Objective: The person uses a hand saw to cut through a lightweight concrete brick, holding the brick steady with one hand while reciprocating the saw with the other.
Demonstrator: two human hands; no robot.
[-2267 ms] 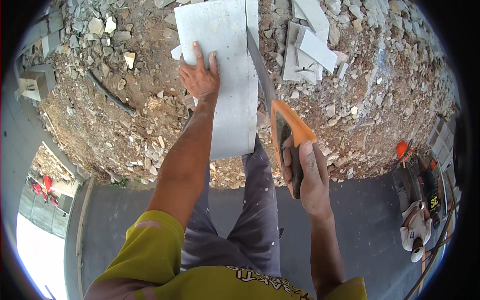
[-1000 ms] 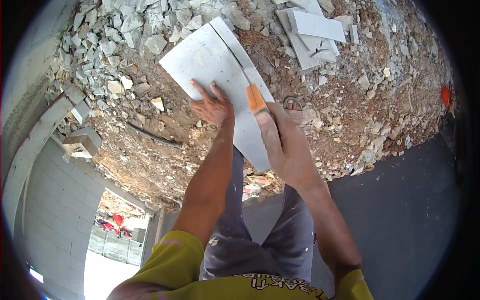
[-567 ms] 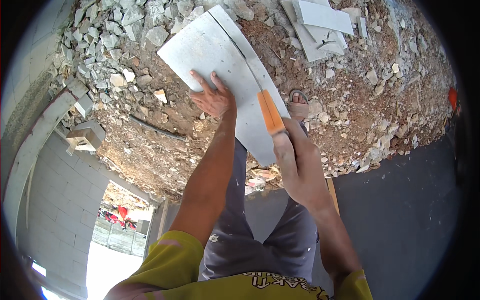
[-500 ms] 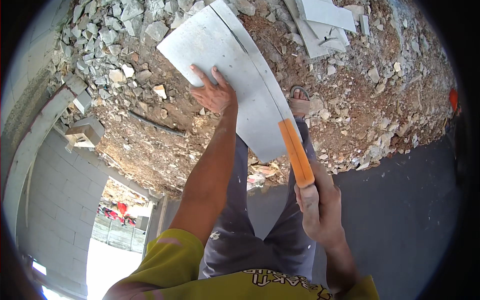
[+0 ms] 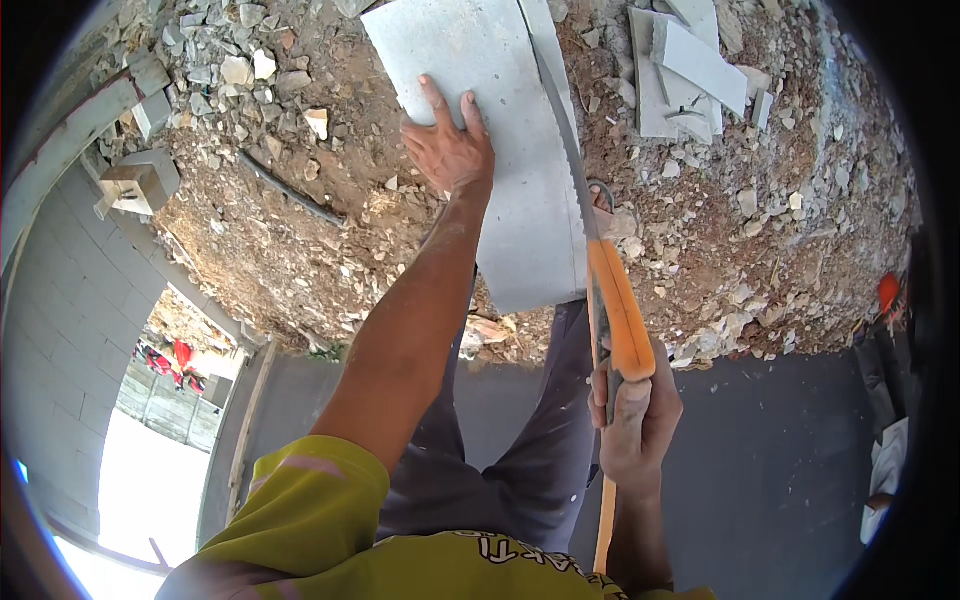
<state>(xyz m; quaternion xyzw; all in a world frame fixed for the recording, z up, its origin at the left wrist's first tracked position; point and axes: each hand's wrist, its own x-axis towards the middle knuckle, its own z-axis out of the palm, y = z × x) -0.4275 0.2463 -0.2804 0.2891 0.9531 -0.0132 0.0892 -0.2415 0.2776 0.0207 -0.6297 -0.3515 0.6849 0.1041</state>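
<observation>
A long light-grey flat board (image 5: 530, 220) lies tilted in front of my legs. My left hand (image 5: 450, 145) rests flat on its left part, fingers spread. My right hand (image 5: 635, 425) is closed round the grip of a handsaw (image 5: 622, 310) with an orange handle. From that handle the grey toothed blade (image 5: 572, 150) runs up along a lengthwise cut line near the board's right side. A narrow strip of board shows to the right of the blade at the far end. Below my right hand a thin orange strip comes into sight, partly hidden by my wrist.
Broken stones and soil cover the ground. Offcuts of pale board (image 5: 690, 70) lie in a pile at the far right. A dark bent rod (image 5: 290, 188) and a box-like block (image 5: 140, 182) are at the left. My sandalled foot (image 5: 610, 215) stands beside the board.
The saw has turned, so that more of its blade and handle side shows. The whole scene has shifted in view. My left hand stays on the board.
</observation>
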